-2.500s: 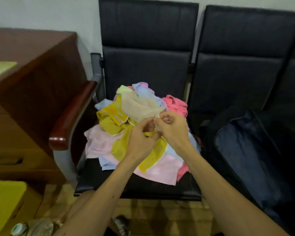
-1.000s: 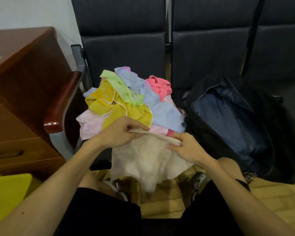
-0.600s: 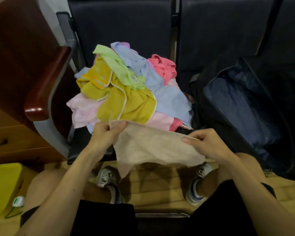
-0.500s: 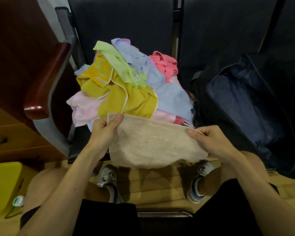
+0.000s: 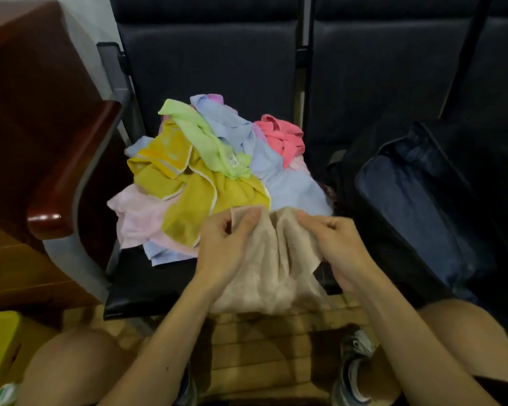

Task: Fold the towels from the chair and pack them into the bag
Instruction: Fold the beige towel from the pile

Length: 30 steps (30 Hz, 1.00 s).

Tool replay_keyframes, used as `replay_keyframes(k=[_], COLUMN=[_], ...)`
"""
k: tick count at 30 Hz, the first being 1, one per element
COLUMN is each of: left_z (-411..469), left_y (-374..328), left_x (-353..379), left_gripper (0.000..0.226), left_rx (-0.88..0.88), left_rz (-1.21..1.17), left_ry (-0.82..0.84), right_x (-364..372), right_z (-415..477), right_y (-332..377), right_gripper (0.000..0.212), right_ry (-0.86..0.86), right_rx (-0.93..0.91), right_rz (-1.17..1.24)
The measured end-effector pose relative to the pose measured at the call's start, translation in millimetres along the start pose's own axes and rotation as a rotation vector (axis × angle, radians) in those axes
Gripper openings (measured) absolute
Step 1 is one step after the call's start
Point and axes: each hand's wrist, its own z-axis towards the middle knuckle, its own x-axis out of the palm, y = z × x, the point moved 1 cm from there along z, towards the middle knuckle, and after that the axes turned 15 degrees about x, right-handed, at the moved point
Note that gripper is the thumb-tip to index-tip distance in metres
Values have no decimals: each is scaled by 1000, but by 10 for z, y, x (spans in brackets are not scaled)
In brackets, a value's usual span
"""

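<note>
Folding: a beige towel [image 5: 270, 273] hangs bunched between the person's two hands, just in front of the chair [image 5: 147, 282] and above the wooden floor [image 5: 270, 341].
Left hand [image 5: 226, 247]: its grip pinches one top corner of the beige towel between thumb and fingers.
Right hand [image 5: 338, 247]: its grip is curled round the other top edge, near the left hand, so the cloth sags in a fold between them.
Towel pile [image 5: 211, 177]: heaped unfolded on the black chair seat, just behind the hands. A yellow towel [image 5: 217, 200] lies in front, a light green towel [image 5: 206, 142] is draped over it, a light blue towel [image 5: 276, 177] lies beside them and a coral towel [image 5: 282, 136] sits at the back.
Bag [image 5: 417, 218]: dark, lying open on the next seat, just beside the pile, its blue lining showing.
Armrest [image 5: 71, 177]: red-brown wood, on the pile's other side.
</note>
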Motion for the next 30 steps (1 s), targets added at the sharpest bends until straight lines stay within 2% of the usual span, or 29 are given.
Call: replay_keyframes(k=[2, 5, 9, 15, 17, 19, 21, 22, 25, 27, 30], left_z=[-141, -182, -197, -320, -372, -421, -460, -477, -490, -483, -448], left_y=[129, 139, 11, -21, -44, -70, -44, -29, -23, -46, -145], left_x=[101, 205, 319, 401, 430, 464, 506, 532, 571, 559, 503], left_gripper=[28, 24, 21, 17, 22, 37, 54, 55, 34, 22, 14], left_rx=[-14, -18, 39, 121, 185, 179, 187, 203, 229, 164, 95], left_rz=[-4, -27, -70, -28, -15, -72, -54, -16, 43, -17, -126], left_ry=[50, 71, 165, 314, 382, 444, 467, 457, 410, 400, 375], right_x=[-29, -65, -96, -247, -308, -375, -452, -495, -591, -644, -725], right_z=[1, -17, -60, -167, -221, -291, -381, -430, -520, -553, -533], right_y=[-119, -150, -117, -76, -87, -93, -96, -100, -121, -124, -152], right_gripper=[44, 30, 33, 19, 18, 18, 20, 21, 24, 24, 15], right_ry=[53, 95, 125, 92, 80, 91, 124, 150, 195, 185, 66], right_rx=[83, 114, 119, 126, 124, 135, 143, 139, 124, 130, 110], right_rz=[24, 20, 19, 70, 96, 135, 143, 133, 78, 35, -7])
